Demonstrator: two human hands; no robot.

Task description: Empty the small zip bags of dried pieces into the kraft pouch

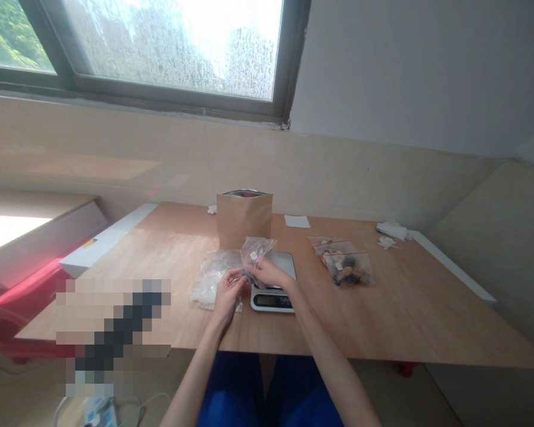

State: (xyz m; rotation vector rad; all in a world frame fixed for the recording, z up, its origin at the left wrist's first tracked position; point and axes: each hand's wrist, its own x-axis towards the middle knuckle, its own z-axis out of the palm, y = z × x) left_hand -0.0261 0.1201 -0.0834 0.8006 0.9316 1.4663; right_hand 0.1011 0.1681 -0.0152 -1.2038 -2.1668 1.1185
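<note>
A clear plastic zip bag (258,246) with a small white label is held up over the kitchen scale (289,265). My left hand (228,289) pinches its lower left edge with closed fingers. My right hand (267,273) is closed on the same bag from the right, with its fingers partly hidden by the plastic. Beneath my hands, the scale's front display (271,300) shows, too small to read. A pile of clear plastic bags (204,287) lies left of the scale, beside my left hand. Behind them stands an upright brown paper pouch (244,219), its top open.
Filled zip bags with red seals (349,270) lie to the right, holding dark and tan pieces. A white paper (297,221) and crumpled tissues (392,231) are near the wall. A red stool (31,302) stands left of the wooden table (409,296); a pixelated patch covers the front left.
</note>
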